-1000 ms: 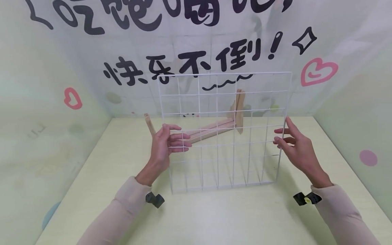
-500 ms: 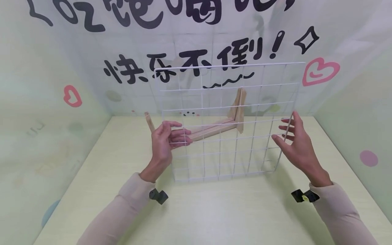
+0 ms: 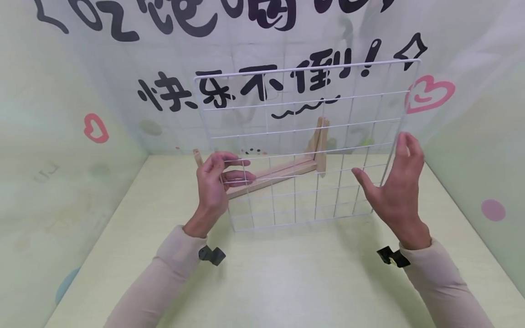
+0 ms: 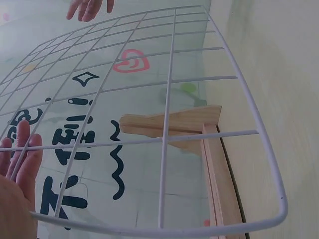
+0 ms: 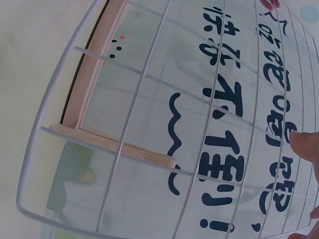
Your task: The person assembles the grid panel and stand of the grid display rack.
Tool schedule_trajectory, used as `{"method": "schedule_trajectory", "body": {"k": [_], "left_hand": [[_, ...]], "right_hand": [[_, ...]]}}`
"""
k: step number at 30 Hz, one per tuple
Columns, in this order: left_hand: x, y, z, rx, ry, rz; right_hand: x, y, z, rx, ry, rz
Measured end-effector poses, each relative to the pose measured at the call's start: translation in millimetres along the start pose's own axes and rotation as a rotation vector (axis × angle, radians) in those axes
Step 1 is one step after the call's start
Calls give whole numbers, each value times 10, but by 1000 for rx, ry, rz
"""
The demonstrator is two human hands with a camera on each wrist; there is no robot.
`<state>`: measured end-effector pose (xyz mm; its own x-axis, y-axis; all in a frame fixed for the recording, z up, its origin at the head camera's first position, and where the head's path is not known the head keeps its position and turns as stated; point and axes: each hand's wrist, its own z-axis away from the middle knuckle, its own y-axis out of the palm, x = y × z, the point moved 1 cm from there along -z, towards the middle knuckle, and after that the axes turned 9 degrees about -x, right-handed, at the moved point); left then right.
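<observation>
A white wire grid panel (image 3: pixel 307 69) stands tilted between my hands. My left hand (image 3: pixel 213 182) grips its left edge, fingers reaching across the wires. At the right edge, my right hand (image 3: pixel 398 191) is spread, its thumb in front of the mesh and its fingers held up alongside the edge wire. Behind the mesh lies a wooden stand (image 3: pixel 287 173) with a long bar and an upright end piece (image 3: pixel 321 146); its far left post (image 3: pixel 198 157) is partly hidden by my left hand. The left wrist view shows the panel's near corner (image 4: pixel 281 201) over the stand.
A pale table (image 3: pixel 287 282) lies under the hands. Printed cloth walls enclose it at the back (image 3: pixel 254 136) and on both sides, with black lettering and pink hearts.
The panel has risen, its top edge tilting up to the right. My right hand has loosened, its thumb spreading and its fingers shifting up along the edge. The left hand has kept its grip.
</observation>
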<state>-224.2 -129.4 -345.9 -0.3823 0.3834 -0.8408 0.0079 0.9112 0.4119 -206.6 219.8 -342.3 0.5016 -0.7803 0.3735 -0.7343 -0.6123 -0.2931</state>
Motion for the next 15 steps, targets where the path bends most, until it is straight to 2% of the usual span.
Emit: {"method": "schedule_trajectory", "body": {"k": [5, 11, 15], "left_hand": [[-29, 18, -47, -12, -4, -16], [-47, 49, -95, -2, -13, -26], [-64, 85, -115, 11, 9, -32]], "right_hand": [[162, 67, -34, 37, -103, -29], [357, 197, -37, 164, -165, -75], [442, 256, -20, 188, -187, -47]]}}
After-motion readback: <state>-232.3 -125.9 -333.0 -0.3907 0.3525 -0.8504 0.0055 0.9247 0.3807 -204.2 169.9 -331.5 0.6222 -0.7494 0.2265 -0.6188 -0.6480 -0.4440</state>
